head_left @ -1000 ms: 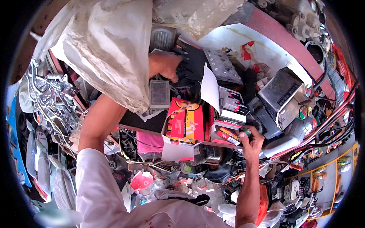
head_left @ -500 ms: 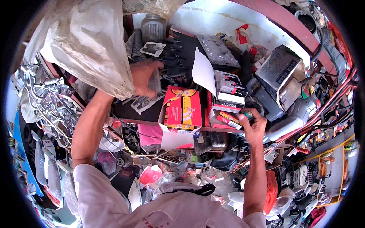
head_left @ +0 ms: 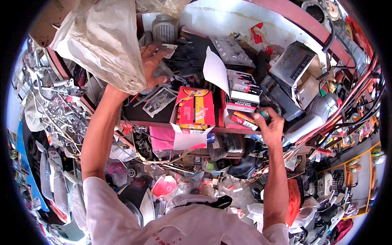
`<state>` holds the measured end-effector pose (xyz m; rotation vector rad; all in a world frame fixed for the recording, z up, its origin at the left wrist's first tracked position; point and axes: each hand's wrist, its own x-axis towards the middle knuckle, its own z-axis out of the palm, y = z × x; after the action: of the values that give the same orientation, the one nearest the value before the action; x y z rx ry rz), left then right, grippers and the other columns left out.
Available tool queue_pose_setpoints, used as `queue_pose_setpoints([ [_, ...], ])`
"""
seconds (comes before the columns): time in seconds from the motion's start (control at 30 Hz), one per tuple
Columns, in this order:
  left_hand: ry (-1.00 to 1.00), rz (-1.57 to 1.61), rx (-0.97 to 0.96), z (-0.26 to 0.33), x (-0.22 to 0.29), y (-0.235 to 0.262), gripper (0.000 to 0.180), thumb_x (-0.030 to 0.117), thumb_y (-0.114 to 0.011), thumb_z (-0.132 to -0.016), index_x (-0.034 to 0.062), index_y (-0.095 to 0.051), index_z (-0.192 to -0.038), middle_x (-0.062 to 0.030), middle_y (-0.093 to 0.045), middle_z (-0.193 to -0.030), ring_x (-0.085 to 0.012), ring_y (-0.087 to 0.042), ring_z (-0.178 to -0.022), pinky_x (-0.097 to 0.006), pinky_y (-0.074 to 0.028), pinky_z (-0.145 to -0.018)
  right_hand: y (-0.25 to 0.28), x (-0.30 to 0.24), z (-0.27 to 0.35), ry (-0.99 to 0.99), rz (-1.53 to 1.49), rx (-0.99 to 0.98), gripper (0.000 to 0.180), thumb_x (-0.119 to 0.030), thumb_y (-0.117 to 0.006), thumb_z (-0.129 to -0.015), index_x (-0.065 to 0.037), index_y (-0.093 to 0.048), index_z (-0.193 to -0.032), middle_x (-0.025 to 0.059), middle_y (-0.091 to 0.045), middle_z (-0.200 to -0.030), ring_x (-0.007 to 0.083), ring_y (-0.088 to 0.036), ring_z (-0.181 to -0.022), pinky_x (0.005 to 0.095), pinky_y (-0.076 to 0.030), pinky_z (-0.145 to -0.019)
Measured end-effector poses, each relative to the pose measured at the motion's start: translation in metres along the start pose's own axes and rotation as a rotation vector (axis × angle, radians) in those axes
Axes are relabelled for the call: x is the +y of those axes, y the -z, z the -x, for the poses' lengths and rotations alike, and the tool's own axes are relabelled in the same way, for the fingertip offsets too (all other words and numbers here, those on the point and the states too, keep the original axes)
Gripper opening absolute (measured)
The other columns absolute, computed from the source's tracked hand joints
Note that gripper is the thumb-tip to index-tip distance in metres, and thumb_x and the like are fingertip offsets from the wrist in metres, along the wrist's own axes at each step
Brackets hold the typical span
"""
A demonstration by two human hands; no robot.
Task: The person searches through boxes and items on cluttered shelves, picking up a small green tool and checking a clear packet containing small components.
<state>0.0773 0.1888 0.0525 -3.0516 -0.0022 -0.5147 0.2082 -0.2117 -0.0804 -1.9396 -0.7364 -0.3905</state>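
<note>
My left hand [head_left: 152, 68] reaches over the back left of the cluttered shelf, fingers spread, holding nothing that I can see. Below it lies a flat clear plastic packet [head_left: 160, 101] with small parts inside. A hanging cloudy plastic bag [head_left: 102, 45] covers part of my left wrist. At the shelf's front right, my right hand [head_left: 270, 128] is closed round a small round dark-green thing [head_left: 265, 116], mostly hidden by the fingers. Just left of that hand sit a small red-and-yellow box [head_left: 244, 121] and an open carton of small black-and-white boxes [head_left: 244, 96].
An open red-and-yellow carton [head_left: 197, 108] stands at the shelf's front middle. Behind are a ribbed jar [head_left: 165, 29] and black gloves [head_left: 190, 51]. To the right lie a grey bottle [head_left: 312, 118] and a worn black box [head_left: 295, 67]. Metal parts [head_left: 61, 92] hang at the left.
My left hand has moved up and back, away from the clear packet, with its fingers spreading apart. My right hand keeps its hold in nearly the same place.
</note>
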Motion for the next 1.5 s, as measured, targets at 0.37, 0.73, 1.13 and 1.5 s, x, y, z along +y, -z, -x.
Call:
queue_pose_setpoints([
  [0.37,-0.289,0.319,-0.068,0.066,0.11,-0.014,0.07,0.036,-0.082,-0.082,0.0111,-0.055,-0.142,-0.0208,-0.045,-0.155,-0.0436,-0.048,-0.139,-0.047,-0.043,-0.115,-0.003,-0.008,-0.002,0.017,0.037,-0.005,0.033,-0.031,-0.082,-0.088,0.001,-0.073,-0.091,0.0104,-0.069,-0.07,0.0118,-0.06,-0.063,0.0322,-0.05,-0.061],
  [0.73,-0.126,0.355,0.16,0.072,0.065,-0.047,0.044,0.0,-0.073,-0.079,0.0014,-0.063,-0.122,-0.0202,-0.065,-0.131,-0.0424,-0.062,-0.119,-0.043,-0.05,-0.103,-0.002,-0.003,-0.002,0.02,-0.006,0.006,0.039,-0.038,-0.082,-0.087,0.0,-0.072,-0.088,0.0093,-0.059,-0.059,0.0153,-0.053,-0.052,0.034,-0.045,-0.054],
  [1.13,0.294,0.381,0.076,0.089,0.035,-0.023,0.029,0.005,-0.063,-0.091,-0.0019,-0.067,-0.119,-0.022,-0.067,-0.125,-0.0421,-0.063,-0.118,-0.045,-0.052,-0.097,0.001,-0.005,-0.001,-0.025,-0.036,-0.05,0.039,-0.039,-0.081,-0.087,0.0,-0.073,-0.091,0.0142,-0.067,-0.066,0.0205,-0.061,-0.056,0.0365,-0.049,-0.058],
  [1.5,0.137,0.14,0.045,0.092,0.047,-0.042,0.034,0.014,-0.078,-0.082,-0.0011,-0.067,-0.11,-0.0199,-0.067,-0.116,-0.0436,-0.063,-0.11,-0.048,-0.051,-0.092,0.003,0.001,-0.001,-0.047,-0.051,-0.096,0.043,-0.043,-0.08,-0.087,-0.001,-0.073,-0.093,0.0151,-0.068,-0.068,0.0221,-0.063,-0.058,0.0375,-0.051,-0.061],
])
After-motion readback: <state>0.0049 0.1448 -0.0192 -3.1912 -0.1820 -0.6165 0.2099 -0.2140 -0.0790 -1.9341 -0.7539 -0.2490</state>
